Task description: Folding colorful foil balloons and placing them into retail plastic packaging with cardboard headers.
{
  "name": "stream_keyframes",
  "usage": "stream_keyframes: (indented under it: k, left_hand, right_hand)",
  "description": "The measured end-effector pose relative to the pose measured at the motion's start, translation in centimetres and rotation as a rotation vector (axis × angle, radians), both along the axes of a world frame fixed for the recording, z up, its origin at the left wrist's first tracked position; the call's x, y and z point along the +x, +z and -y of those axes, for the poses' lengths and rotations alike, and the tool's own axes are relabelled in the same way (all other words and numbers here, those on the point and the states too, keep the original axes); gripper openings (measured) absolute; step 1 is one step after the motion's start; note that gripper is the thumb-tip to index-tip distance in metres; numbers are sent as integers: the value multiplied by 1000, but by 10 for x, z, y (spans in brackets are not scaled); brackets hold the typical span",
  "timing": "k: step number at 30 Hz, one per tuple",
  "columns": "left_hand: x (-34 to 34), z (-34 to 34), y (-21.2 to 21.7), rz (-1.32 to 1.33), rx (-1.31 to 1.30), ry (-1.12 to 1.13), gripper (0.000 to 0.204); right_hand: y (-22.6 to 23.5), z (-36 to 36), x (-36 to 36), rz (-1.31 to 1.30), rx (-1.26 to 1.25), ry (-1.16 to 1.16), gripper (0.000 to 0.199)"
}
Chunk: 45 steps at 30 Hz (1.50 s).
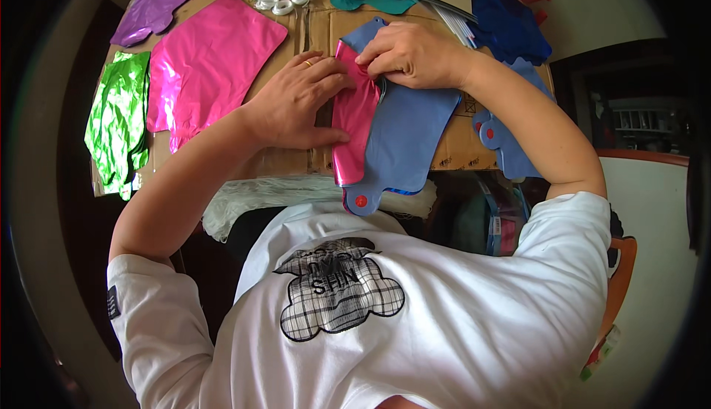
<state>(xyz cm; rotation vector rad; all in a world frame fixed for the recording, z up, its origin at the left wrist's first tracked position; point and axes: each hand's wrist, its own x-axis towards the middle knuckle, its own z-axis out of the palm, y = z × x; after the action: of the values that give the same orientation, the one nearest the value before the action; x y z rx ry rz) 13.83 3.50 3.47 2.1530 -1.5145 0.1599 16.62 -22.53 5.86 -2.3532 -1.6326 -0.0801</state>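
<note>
Has narrow pink foil (pixel 349 150) lying on blue foil (pixel 407 135) near front edge of cardboard-topped table (pixel 463 146), probably for easy reach; has green foil (pixel 118 116) and white rolls (pixel 283 7) set apart, likely to leave working room. Braces pink foil's left edge with loosely open left hand (pixel 300 102); pinches its upper part between fingertips of right hand (pixel 415 54).

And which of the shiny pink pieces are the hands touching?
The narrow pink piece, lying on the blue piece with the left hand and right hand on it; the wide pink piece is spread out farther left.
</note>
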Motion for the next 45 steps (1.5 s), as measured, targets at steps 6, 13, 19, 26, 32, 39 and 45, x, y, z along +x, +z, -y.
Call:
stream_keyframes:
  k: [6, 13, 19, 26, 32, 39, 45]
  left_hand:
    - [-4, -1, 0, 12, 66, -19, 82]
    - [-6, 0, -1, 43, 73, -1, 81]
    - [-5, 2, -3, 38, 134, 7, 81]
    - [-4, 1, -6, 56, 174, 21, 83]
    - [-4, -1, -6, 31, 146, 22, 84]
    - [-10, 4, -13, 93, 148, 118, 85]
    - [-13, 10, -14, 65, 144, 170, 82]
  right_hand:
    - [22, 30, -35, 184, -53, -230, 12]
    - [25, 46, -177, -1041, -176, -977, 54]
    - [-25, 17, -224, -1762, 1080, -835, 48]
    - [2, 24, -155, -1548, 1175, -1106, 41]
    - [-9, 27, -117, -720, 604, -1390, 24]
    - [-17, 33, -95, -383, 486, -1353, 26]
    - [-18, 42, -91, -542, 583, -1396, 25]
